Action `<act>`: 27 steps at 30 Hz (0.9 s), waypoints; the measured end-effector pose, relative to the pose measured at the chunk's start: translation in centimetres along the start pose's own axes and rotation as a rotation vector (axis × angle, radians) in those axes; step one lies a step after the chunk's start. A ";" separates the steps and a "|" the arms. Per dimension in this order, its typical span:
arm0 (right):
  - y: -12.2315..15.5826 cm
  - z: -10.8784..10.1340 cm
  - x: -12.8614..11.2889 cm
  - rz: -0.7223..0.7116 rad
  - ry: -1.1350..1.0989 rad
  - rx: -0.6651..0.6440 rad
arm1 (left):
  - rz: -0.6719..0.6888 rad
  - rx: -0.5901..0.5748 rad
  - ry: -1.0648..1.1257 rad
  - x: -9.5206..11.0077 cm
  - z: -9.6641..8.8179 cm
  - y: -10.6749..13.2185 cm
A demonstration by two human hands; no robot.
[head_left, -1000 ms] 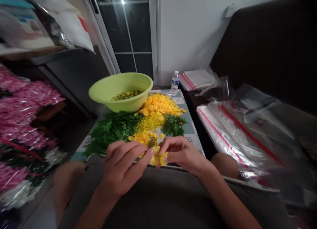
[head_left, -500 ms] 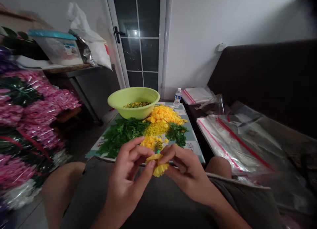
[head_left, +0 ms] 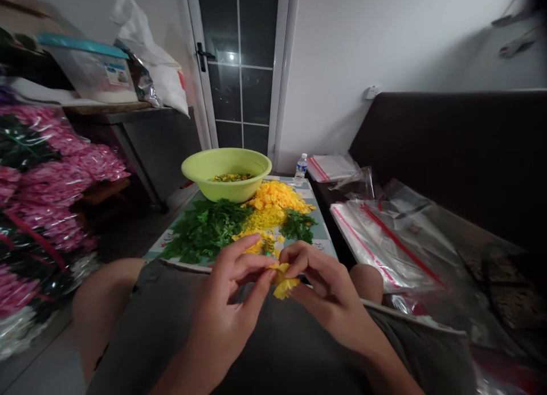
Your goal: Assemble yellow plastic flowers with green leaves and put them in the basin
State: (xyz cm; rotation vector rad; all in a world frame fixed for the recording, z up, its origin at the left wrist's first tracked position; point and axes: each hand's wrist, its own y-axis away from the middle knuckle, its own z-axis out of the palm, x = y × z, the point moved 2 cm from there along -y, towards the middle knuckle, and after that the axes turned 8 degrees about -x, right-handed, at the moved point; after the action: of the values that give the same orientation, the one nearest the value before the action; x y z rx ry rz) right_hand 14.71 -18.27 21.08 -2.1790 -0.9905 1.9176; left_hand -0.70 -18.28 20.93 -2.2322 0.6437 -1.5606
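Note:
A small yellow artificial flower (head_left: 284, 283) sits between my two hands above my lap. My left hand (head_left: 231, 304) pinches it from the left with thumb and fingertips. From the right, my right hand (head_left: 322, 286) grips the same flower with curled fingers. Just beyond my hands a low table (head_left: 327, 242) carries a pile of green leaves (head_left: 203, 231), a smaller leaf pile (head_left: 299, 224), heaps of yellow petals (head_left: 276, 196) and fine yellow centres (head_left: 265, 217). A lime-green bowl (head_left: 226, 172) with yellow and green pieces stands at the table's far end.
Stacked clear zip bags with red seals (head_left: 384, 241) lie on the dark sofa to my right. A small water bottle (head_left: 301, 167) stands beyond the table. Pink wrapped flower bunches (head_left: 38, 195) fill the left side. A glass door (head_left: 241, 70) is behind the bowl.
The camera has tilted up, showing more of the room. Both hands stay on the yellow flower, which has shifted slightly between the fingers.

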 end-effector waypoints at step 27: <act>3.6 -1.7 -2.2 -0.034 0.110 0.305 | 0.310 -0.307 -0.118 0.8 0.8 -2.1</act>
State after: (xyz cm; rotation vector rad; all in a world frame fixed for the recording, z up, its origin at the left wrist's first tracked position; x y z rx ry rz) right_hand 17.70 -21.62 21.76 -2.0528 -0.6635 1.7759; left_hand 0.66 -16.97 22.36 -2.2752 1.1968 -1.2358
